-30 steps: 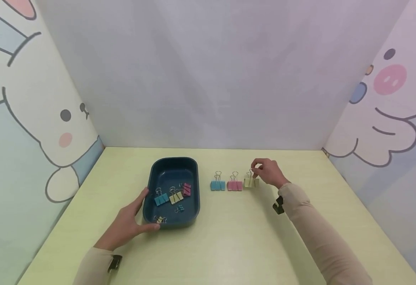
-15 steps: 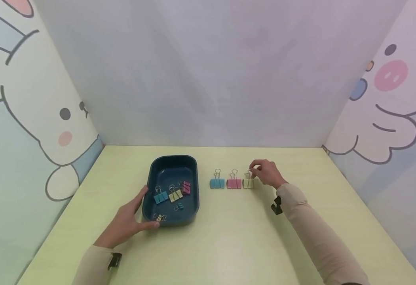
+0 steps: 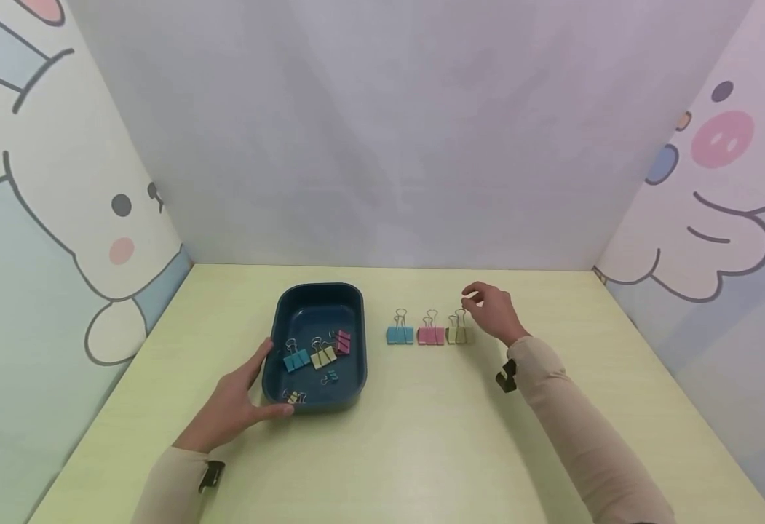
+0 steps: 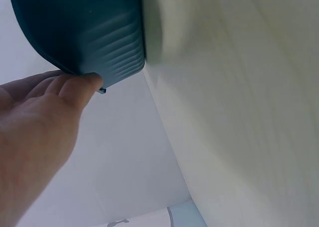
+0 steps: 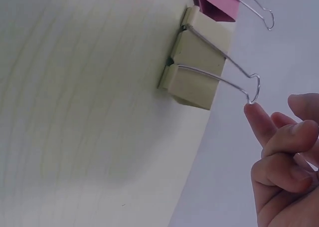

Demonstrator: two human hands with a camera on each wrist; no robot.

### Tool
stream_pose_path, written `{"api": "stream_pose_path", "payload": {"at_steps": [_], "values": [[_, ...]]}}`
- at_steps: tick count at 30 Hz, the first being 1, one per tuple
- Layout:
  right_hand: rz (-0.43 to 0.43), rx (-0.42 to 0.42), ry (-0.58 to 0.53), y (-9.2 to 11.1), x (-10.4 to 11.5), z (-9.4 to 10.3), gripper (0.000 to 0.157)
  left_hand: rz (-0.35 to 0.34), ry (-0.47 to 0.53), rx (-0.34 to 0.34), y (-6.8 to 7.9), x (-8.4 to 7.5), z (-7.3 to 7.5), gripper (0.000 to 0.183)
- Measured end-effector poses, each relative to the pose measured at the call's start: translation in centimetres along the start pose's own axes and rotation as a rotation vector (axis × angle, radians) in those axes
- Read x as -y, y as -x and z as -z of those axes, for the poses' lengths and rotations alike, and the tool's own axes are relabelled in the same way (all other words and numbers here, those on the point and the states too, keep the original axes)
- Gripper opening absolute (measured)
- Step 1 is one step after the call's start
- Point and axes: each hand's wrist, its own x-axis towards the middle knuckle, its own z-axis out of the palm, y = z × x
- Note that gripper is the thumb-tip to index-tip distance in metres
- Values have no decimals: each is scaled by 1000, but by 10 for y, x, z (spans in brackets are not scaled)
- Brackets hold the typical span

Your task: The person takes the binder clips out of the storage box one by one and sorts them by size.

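My left hand [image 3: 225, 411] holds the near-left corner of a dark blue tray [image 3: 313, 318], thumb along the front and fingers at the left side. In the left wrist view, fingers overlap the tray's rim. Beside the tray, a blue binder clip [image 3: 400, 335], a pink binder clip [image 3: 431, 335] and a pale yellow binder clip [image 3: 459, 335] stand in a row, wire handles up. My right hand [image 3: 495, 314] is just right of the yellow clip, fingers loosely bent and holding nothing. In the right wrist view, one fingertip [image 5: 254, 112] is right at the yellow clip's handle.
Inside the tray lie a blue clip [image 3: 296, 360], a yellow clip [image 3: 323, 356], a pink clip [image 3: 343, 342], a small blue clip [image 3: 330, 377] and a small yellow clip [image 3: 293, 397]. A grey wall [image 3: 389, 145] backs the light table [image 3: 408, 451]; cartoon panels flank it.
The yellow clip has moved left, close beside the pink clip. My right hand has let go of it and its fingers have lifted and parted. The left hand has stayed on the tray.
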Motion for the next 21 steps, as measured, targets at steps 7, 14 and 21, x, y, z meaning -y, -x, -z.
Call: {"api": "stream_pose_path", "payload": {"at_steps": [7,14,21], "values": [[45,-2,-71,-3,38,-10,23,-13,-9,-3,2,-1,-1,123],[174,78,-103,-6,95,-33,18,-32,-14,-18,2,0,2,123],[297,186,-77,-4,140,-59,16,-36,-21,-17,2,-1,2,122]]}}
